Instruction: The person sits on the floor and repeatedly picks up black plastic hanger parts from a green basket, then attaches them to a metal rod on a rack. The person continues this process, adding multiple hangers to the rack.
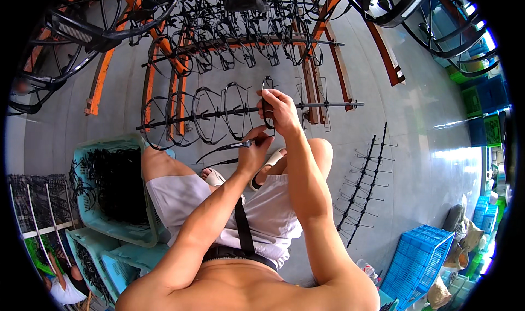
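in the right grip [283, 111], a slender black looped frame [268, 109] is clamped between thumb and fingers and held roughly upright. just below and to the left of it, the left grip [253, 155] is closed on a thin black piece with two curved prongs [234, 145], which are pointed away to the left. the lower end of the looped frame is held near the left fingertips; whether it is touched by them cannot be told.

behind the right grip, a long black rod [342, 104] is set crosswise, and by it large, thin, black rounded frames [209, 141] are carried to the left of that grip. farther beyond both grips, dense rows of black frames [205, 65] are supported by orange metal stands [98, 87]. well to the left of the left grip, a pale green plastic basket [128, 233] is filled with thin dark pieces [120, 185]. to the right of the right grip and lower, two black rods with short side wires [359, 182] are seen against the smooth grey floor [432, 114]; beyond them, a blue slatted plastic crate [418, 256] is placed.
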### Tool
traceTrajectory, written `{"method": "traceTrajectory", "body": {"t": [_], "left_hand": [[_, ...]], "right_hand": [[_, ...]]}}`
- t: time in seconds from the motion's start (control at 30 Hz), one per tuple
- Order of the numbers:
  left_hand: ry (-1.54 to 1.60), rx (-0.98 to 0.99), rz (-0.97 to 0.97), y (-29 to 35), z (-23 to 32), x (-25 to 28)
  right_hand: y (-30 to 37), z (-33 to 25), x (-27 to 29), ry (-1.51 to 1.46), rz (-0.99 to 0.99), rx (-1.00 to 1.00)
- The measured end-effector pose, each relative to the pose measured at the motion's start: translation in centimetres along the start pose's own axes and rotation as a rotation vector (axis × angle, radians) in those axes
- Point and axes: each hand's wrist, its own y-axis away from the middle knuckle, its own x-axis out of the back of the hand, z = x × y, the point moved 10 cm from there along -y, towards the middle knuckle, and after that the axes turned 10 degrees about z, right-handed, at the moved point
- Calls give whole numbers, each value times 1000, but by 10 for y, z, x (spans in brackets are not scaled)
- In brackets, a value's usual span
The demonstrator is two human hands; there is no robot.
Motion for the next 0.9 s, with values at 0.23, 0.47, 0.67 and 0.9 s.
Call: {"method": "traceTrajectory", "body": {"t": [0.23, 0.47, 0.67, 0.9], "left_hand": [[109, -22, 58, 0, -2, 3], [19, -29, 26, 0, -2, 0], [-143, 215, -66, 1, 9, -3], [328, 115, 31, 36, 9, 15]], "right_hand": [[5, 0, 2, 85, 5, 34], [19, 4, 3, 60, 8, -70], [17, 3, 6, 66, 13, -61], [56, -64, 4, 814, 381, 772]]}}
